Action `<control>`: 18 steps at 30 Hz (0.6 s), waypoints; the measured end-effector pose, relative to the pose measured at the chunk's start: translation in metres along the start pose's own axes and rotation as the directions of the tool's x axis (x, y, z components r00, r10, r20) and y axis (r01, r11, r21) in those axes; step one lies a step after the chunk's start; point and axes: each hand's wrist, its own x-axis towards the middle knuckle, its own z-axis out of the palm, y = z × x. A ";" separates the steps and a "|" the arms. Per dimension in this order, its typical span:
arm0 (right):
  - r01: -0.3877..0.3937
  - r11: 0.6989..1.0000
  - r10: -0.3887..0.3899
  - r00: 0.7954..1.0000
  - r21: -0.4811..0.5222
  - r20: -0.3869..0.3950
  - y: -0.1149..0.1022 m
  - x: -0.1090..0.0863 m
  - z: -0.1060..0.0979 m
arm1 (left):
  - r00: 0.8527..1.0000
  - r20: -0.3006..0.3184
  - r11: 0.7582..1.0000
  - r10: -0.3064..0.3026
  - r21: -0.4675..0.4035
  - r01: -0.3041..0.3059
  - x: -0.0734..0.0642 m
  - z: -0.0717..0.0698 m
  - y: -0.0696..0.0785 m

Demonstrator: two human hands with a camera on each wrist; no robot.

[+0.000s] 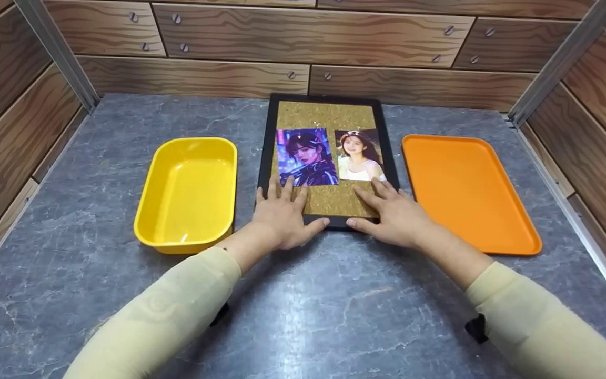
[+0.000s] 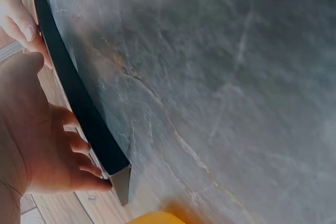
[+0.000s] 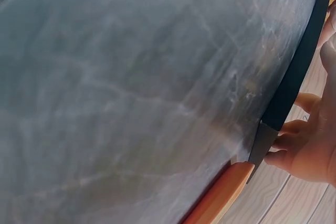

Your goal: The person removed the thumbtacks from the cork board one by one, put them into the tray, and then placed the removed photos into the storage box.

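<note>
A cork board in a black frame (image 1: pixel 329 223) lies flat on the table, with two photos on it. The left photo (image 1: pixel 307 158) shows a purple-toned figure; the right photo (image 1: pixel 358 155) shows a person in white. My left hand (image 1: pixel 284 216) rests with spread fingers on the board's near left corner, fingertips by the purple photo's lower edge. Over the near right corner my right hand (image 1: pixel 397 216) lies likewise, fingers spread near the other photo. In the left wrist view the left hand (image 2: pixel 47 140) is beside the frame's edge (image 2: pixel 79 93); the right wrist view shows the right hand (image 3: pixel 312 140) similarly.
A deep yellow bin (image 1: pixel 187 195) stands left of the board. To the right lies a flat orange tray (image 1: pixel 471 195), close to the frame. Wood-patterned walls (image 1: pixel 308 37) enclose the grey marbled table (image 1: pixel 329 316) at the back and both sides.
</note>
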 end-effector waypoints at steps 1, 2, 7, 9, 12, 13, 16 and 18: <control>-0.005 1.000 0.005 1.000 0.000 0.001 0.000 0.000 0.001 | 1.000 0.002 1.000 -0.001 -0.001 0.001 0.000 0.000 0.001; -0.009 1.000 0.009 1.000 -0.001 0.002 0.001 -0.001 0.001 | 1.000 0.004 1.000 -0.001 -0.001 0.001 -0.001 0.001 0.001; -0.010 1.000 0.010 1.000 -0.003 -0.002 0.001 -0.001 0.002 | 1.000 -0.001 1.000 0.002 0.020 -0.002 -0.002 0.002 0.003; -0.004 1.000 0.004 1.000 -0.005 -0.004 0.001 -0.001 0.003 | 1.000 -0.010 1.000 0.004 0.029 -0.004 -0.002 0.003 0.003; -0.003 1.000 0.003 1.000 -0.004 -0.001 0.001 -0.001 0.003 | 1.000 -0.019 0.999 0.006 0.036 -0.005 -0.003 0.005 0.004; 0.001 1.000 -0.001 1.000 -0.003 -0.003 0.001 -0.002 0.003 | 1.000 -0.022 0.999 0.007 0.037 -0.006 -0.003 0.006 0.003; 0.004 1.000 -0.004 1.000 0.000 -0.004 0.002 -0.002 0.003 | 1.000 -0.027 0.999 0.007 0.041 -0.006 -0.003 0.008 0.003; 0.007 1.000 -0.007 1.000 0.001 -0.008 0.002 -0.002 0.003 | 0.999 -0.032 0.999 0.006 0.040 -0.005 -0.002 0.008 0.003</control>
